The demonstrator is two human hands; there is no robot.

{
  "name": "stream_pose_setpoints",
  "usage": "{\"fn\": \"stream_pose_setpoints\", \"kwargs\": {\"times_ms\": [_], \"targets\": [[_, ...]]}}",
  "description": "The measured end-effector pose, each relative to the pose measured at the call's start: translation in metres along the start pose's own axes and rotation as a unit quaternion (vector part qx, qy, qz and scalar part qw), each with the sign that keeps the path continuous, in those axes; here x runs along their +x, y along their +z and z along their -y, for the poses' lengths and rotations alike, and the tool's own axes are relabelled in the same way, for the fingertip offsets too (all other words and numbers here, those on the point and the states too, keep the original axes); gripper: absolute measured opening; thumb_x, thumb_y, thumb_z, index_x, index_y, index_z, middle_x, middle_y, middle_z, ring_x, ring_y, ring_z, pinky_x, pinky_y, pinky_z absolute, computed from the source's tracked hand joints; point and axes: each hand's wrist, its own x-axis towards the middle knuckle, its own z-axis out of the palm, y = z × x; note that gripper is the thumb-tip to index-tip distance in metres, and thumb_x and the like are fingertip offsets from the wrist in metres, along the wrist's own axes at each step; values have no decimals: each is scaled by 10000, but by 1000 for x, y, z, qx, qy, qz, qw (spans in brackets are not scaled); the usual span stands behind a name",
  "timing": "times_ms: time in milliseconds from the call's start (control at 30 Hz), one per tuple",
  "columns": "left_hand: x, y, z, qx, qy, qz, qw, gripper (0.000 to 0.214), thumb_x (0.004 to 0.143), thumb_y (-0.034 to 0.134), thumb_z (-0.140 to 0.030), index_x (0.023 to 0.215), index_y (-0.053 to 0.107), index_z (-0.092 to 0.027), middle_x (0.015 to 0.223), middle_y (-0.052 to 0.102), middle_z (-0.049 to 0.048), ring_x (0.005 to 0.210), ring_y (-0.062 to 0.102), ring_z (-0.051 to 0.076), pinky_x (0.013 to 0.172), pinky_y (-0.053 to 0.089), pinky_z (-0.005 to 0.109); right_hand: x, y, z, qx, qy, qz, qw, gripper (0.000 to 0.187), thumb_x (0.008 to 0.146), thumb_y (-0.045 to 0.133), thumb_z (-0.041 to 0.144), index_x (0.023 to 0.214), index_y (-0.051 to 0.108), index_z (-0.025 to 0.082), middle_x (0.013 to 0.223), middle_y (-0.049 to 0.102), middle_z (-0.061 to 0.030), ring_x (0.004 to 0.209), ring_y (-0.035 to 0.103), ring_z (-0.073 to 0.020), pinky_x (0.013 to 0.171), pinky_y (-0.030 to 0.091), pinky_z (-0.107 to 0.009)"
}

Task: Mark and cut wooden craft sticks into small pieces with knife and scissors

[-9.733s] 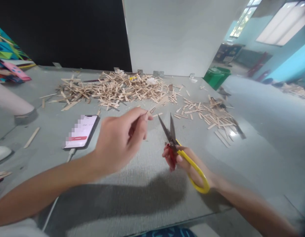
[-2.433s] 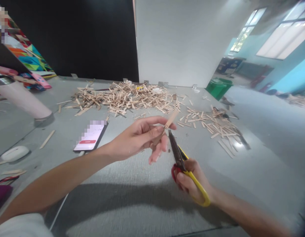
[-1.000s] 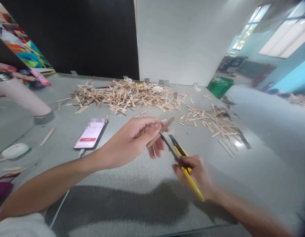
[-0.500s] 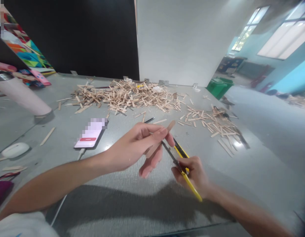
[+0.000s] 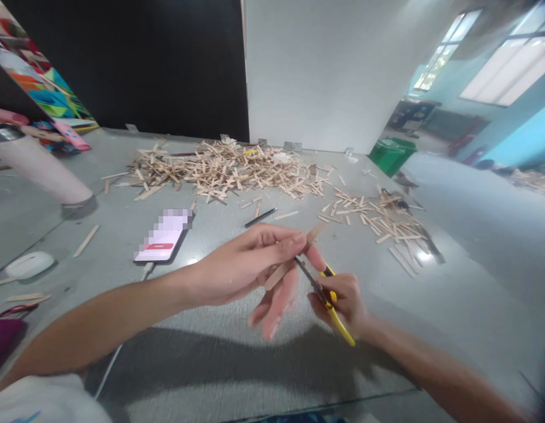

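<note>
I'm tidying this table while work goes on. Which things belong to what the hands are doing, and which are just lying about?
In hand: wooden stick, pinched by the left hand; scissors, gripped by the right hand, blades at the stick; stick pile behind, likely stock.
Lying about: phone; pen; pink bottle; white oval thing; green bin.

stick [image 5: 285, 265]: pale matt wood | scissors [image 5: 326, 291]: dark metal blades, glossy yellow plastic handle | table [image 5: 237, 364]: grey, slightly glossy
</note>
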Motion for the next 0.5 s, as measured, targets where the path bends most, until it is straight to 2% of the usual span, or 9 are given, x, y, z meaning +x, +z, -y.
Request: {"fn": "stream_pose_setpoints", "kwargs": {"times_ms": [100,233,367,500], "targets": [[1,-4,-3,41,1,-22,999,412,1137,497,-534,1184,702,-179,647,758,56,453,707,178,388,502,184,1,-1,2,-9,9,-7,1000,442,916,628,323,607,322,244,545,287,72,507,197,-103,495,244,-277],[-4,-7,-12,147,3,-81,986,431,1156,433,-533,1291,660,-192,789,801,76,560,749,188,444,550,219,1,-2,5,-10,31,-22,999,458,923,613,329,590,312,236,546,235,73,512,183,-100,492,231,-272],[-10,-6,-17,270,12,-147,952,391,1149,471,-534,1138,656,-190,819,801,63,658,765,171,555,607,222,2,-1,6,-16,55,-20,998,454,909,611,326,586,305,236,554,217,68,512,183,-100,473,205,-269],[-8,-6,-17,302,24,-178,936,382,1135,528,-522,997,638,-183,765,789,40,651,761,146,616,620,211,3,-1,7,-26,70,-20,997,446,889,617,314,578,307,237,551,217,66,510,186,-99,469,203,-264]]}}
